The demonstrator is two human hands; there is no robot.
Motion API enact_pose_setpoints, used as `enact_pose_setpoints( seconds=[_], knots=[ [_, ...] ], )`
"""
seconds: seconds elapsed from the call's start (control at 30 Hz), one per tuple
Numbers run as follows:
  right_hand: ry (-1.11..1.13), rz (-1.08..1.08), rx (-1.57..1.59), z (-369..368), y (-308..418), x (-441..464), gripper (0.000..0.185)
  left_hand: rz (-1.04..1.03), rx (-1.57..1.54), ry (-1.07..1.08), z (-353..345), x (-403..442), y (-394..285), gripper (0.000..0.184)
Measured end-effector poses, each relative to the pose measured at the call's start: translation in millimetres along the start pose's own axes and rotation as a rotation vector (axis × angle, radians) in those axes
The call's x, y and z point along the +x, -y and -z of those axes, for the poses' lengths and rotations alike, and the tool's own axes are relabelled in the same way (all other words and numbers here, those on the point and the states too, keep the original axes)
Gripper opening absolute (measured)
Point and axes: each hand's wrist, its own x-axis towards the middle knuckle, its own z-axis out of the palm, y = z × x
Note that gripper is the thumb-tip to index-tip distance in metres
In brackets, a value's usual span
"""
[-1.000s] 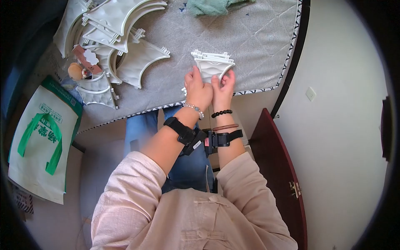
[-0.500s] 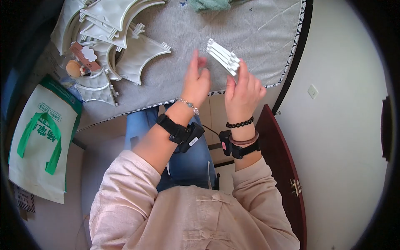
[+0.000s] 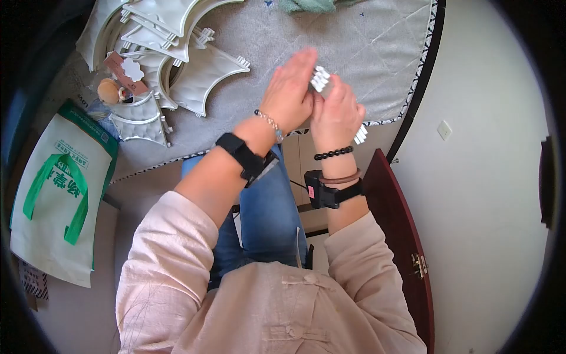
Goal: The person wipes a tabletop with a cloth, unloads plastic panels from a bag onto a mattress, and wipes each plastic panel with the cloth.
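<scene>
A small stack of white plastic pieces with notched ends [image 3: 320,79] is gripped in my right hand [image 3: 337,115], whose fingers wrap round its middle. One end of the stack sticks out above the thumb; the other shows below the fingers at the right. My left hand [image 3: 289,89] is beside the upper end with its fingers stretched out and slightly blurred. Whether it touches the stack I cannot tell. To the left, large curved white plastic panels [image 3: 203,76] lie in an overlapping pile on the grey quilted cloth [image 3: 377,59].
A smaller white panel [image 3: 141,127] and a pinkish card [image 3: 125,74] with a round tan item [image 3: 108,91] lie by the pile. A white bag with green handles [image 3: 65,194] stands at left. Green cloth [image 3: 306,5] is at the back; a dark red door panel [image 3: 401,248] stands at right.
My left hand has moved right and up to the stack. My right hand has turned the stack and now wraps round it instead of pinching its lower end.
</scene>
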Motion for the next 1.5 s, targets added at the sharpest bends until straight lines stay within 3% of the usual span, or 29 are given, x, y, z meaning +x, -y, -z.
enact_pose_setpoints(
  seconds=[0.03,0.07,0.13,0.17,0.23,0.27,0.3,0.37,0.4,0.43,0.5,0.57,0.67,0.73,0.87,0.97,1.03,1.27,1.43,1.5],
  knots=[
    [-0.004,0.001,-0.004,2.7,-7.1,1.4,0.041,-0.006,-0.009,-0.11,-0.5,-1.1,-2.1,0.065],
    [0.028,-0.125,0.314,4.6,-15.6,3.2,0.038,-0.01,-0.013,-0.114,-1.4,-3.4,-4.2,0.065],
    [0.096,-0.303,1.042,12.7,-16.0,5.7,0.036,0.271,-0.376,-0.295,-0.5,-12.4,-12.2,0.059],
    [0.103,-0.304,1.039,14.7,-15.1,4.5,0.036,0.278,-0.379,-0.297,2.1,-17.1,-14.0,0.059],
    [0.356,-0.216,1.363,12.5,-11.7,1.7,0.036,0.573,-1.007,-0.013,23.3,-15.8,-24.1,0.052],
    [0.406,-0.207,1.331,5.3,-16.4,-0.8,0.043,0.458,-0.95,-0.117,20.7,-16.5,-16.5,0.036],
    [0.406,-0.208,1.335,4.0,-15.5,-0.6,0.043,0.46,-0.947,-0.117,24.6,-17.2,-17.6,0.036],
    [0.317,-0.08,1.253,2.5,-13.3,-1.8,0.053,0.223,-0.638,-0.131,33.0,-20.7,-21.2,0.03],
    [0.399,-0.141,1.484,11.8,-4.5,-0.8,0.064,0.107,-0.497,-0.186,31.3,-19.8,-16.2,0.032],
    [0.397,-0.145,1.485,10.8,0.7,-3.2,0.064,0.108,-0.498,-0.182,30.5,-20.9,-12.3,0.032],
    [0.165,-0.397,1.915,8.0,9.0,-5.6,0.069,-0.03,-0.266,-0.142,30.2,-22.6,-5.7,0.035],
    [0.12,-0.427,1.867,7.3,13.4,-6.9,0.062,-0.027,-0.256,-0.101,28.1,-26.3,-2.3,0.038],
    [0.036,-0.485,1.776,7.9,17.7,-8.0,0.049,-0.033,-0.229,-0.209,29.3,-32.0,-8.9,0.043],
    [0.005,-0.549,1.729,7.5,20.9,-7.4,0.041,0.049,-0.376,-0.242,34.6,-37.1,-21.4,0.053],
    [-0.044,-0.526,1.721,6.4,27.1,-9.6,0.042,0.063,-0.371,-0.29,28.5,-41.1,-25.2,0.056],
    [-0.098,-0.486,1.725,3.6,27.5,-10.4,0.045,0.216,-0.472,-0.282,23.4,-36.9,-33.8,0.048],
    [-0.122,-0.545,1.737,9.3,32.4,-10.0,0.05,0.207,-0.649,-0.453,18.0,-35.5,-41.6,0.042],
    [-0.064,-0.585,1.65,16.4,31.9,-24.0,0.056,0.075,-0.36,-0.41,17.5,-42.7,-36.9,0.04],
    [0.116,-0.568,1.998,7.4,22.5,-25.4,0.059,0.091,-0.371,-0.408,14.8,-43.5,-38.5,0.038],
    [0.115,-0.548,1.972,12.6,23.3,-24.0,0.059,0.082,-0.375,-0.392,17.2,-41.7,-40.0,0.038]
  ],
)
